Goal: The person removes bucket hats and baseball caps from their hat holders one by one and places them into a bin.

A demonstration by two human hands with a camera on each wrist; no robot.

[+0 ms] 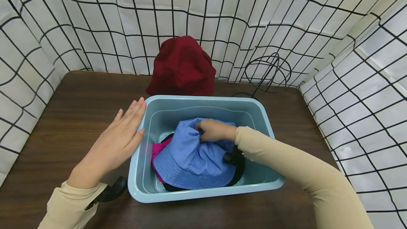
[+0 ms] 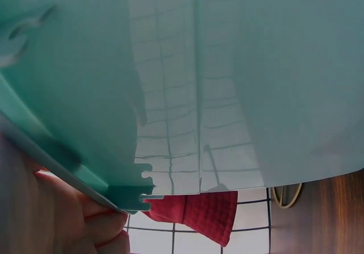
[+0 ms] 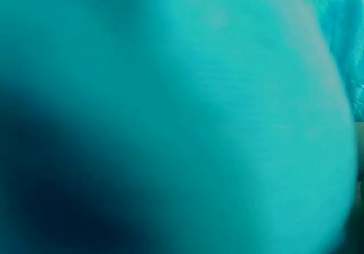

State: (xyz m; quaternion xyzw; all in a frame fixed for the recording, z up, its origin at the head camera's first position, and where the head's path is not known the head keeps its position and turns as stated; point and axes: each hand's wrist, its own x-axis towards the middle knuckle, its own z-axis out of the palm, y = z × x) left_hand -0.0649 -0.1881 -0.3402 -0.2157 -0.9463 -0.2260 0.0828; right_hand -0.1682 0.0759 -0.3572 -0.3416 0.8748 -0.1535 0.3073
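A blue bucket hat (image 1: 190, 162) lies in a light blue plastic bin (image 1: 203, 194), over a pink cloth item (image 1: 158, 151) and something black, both mostly hidden. My right hand (image 1: 214, 130) pinches the top of the blue hat, its fingertips partly buried in the folds. With fingers straight, my left hand (image 1: 122, 139) rests along the bin's left rim; in the left wrist view its fingers (image 2: 102, 225) show beside the bin wall (image 2: 307, 94). Blurred blue-green cloth (image 3: 244, 123) fills most of the right wrist view.
Behind the bin, a dark red hat (image 1: 182, 68) stands on the brown wooden table (image 1: 79, 116). A coil of black cable (image 1: 268, 70) leans at the back right. Black wire grid panels (image 1: 133, 24) over white sheeting enclose the table's back and sides.
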